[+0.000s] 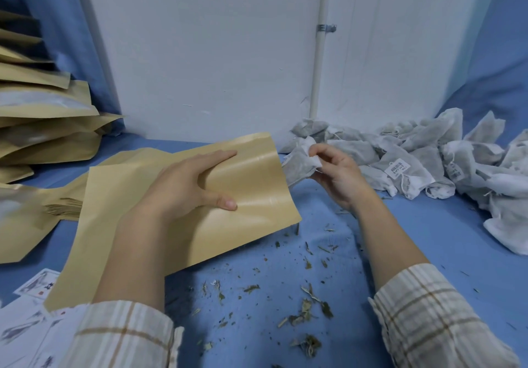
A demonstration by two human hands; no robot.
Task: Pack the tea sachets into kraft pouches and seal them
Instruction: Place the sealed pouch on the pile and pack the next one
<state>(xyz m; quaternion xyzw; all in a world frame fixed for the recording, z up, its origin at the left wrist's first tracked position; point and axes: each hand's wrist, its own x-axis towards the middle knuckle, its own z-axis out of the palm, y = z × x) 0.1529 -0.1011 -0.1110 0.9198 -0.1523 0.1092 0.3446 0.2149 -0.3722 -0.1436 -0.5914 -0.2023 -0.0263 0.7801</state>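
Observation:
My left hand (pixel 188 184) grips a flat kraft pouch (pixel 251 196) near its open right end, fingers on top and thumb pressed into the paper. My right hand (pixel 337 173) pinches a white tea sachet (pixel 300 164) whose lower part sits at the pouch mouth. The pouch lies tilted above the blue cloth. A heap of several more white sachets (pixel 428 156) lies to the right, along the wall.
A stack of kraft pouches (pixel 43 119) rises at the left, with more pouches (pixel 25 224) lying flat below it. Printed white label sheets (pixel 31 327) lie at the bottom left. Loose dried leaf bits (pixel 305 307) litter the blue cloth (pixel 445 242) in front.

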